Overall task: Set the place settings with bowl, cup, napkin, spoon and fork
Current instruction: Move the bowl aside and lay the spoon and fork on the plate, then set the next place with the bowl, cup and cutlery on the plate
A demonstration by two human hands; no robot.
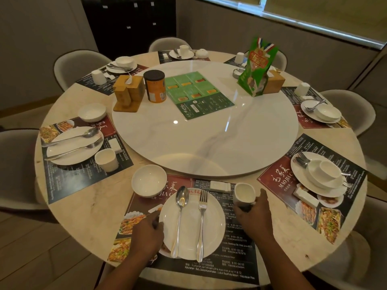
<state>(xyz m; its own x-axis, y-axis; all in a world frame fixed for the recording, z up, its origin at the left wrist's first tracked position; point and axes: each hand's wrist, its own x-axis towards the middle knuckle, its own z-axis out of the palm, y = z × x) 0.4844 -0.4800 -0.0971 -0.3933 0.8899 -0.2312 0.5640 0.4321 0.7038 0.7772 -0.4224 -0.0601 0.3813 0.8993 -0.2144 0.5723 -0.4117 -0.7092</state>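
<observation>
A small white ceramic cup is being held by the right hand, whose fingers are being wrapped around its lower part. The cup is being kept tilted, with its open mouth turned toward the viewer, just to the right of the round white plate and near the folded white napkin that is being supported by the dark printed placemat. Whether the base of the cup is touching the placemat cannot be told. The left rim of the plate is being touched by the left hand, whose fingers are being kept curled at the edge; whether the rim is really being pinched cannot be told. A long silver metal spoon and a silver metal fork are being carried side by side on the plate, the spoon on the left and the fork on the right, both handles pointing toward the person. A round white ceramic bowl is being left upright just beyond the upper left of the plate, partly on the placemat and partly on the round beige stone table. The middle of the table is being covered by a large white marble turntable, on which a green menu sheet and an orange can with a black lid are being kept.
</observation>
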